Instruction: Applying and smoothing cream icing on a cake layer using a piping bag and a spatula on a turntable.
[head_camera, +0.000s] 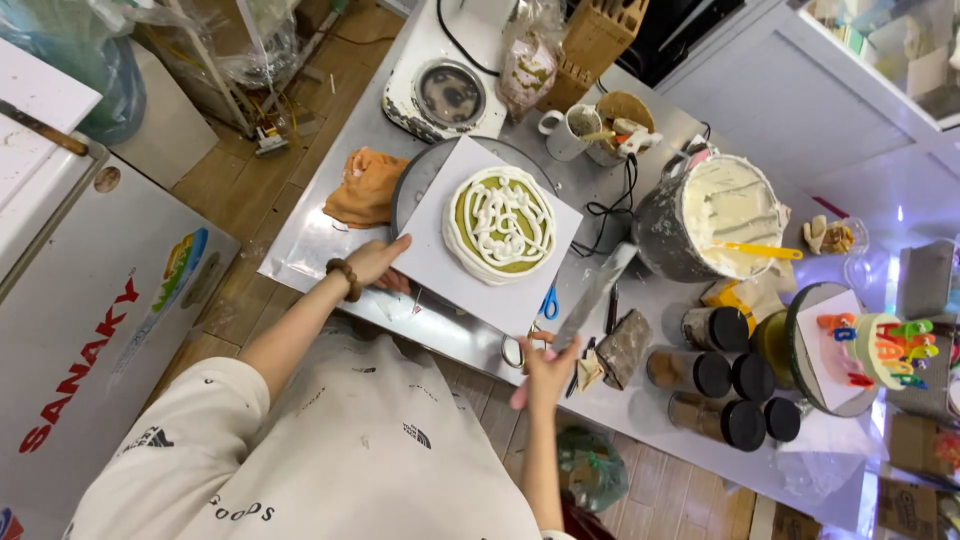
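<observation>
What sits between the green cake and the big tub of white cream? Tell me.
In the head view, a black cable lies on the steel table between the green cake and the cream tub; the spatula blade points into that gap.

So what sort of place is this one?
Likely a small cake-decorating kitchen: a green cake piped with white cream on a turntable, a bucket of cream, and a finished decorated cake nearby.

An orange cloth (365, 187) lies on the steel table (320, 245), left of the turntable. At the back stand a round scale (447, 95), a white mug (566, 132) and a wooden knife block (597, 40). A large bucket of white cream (712, 217) holds a yellow spatula (758, 250). Dark-lidded jars (715, 375) cluster near the front right, beside a small decorated cake (880, 350). Blue-handled scissors (549, 303) lie near the board's edge.
</observation>
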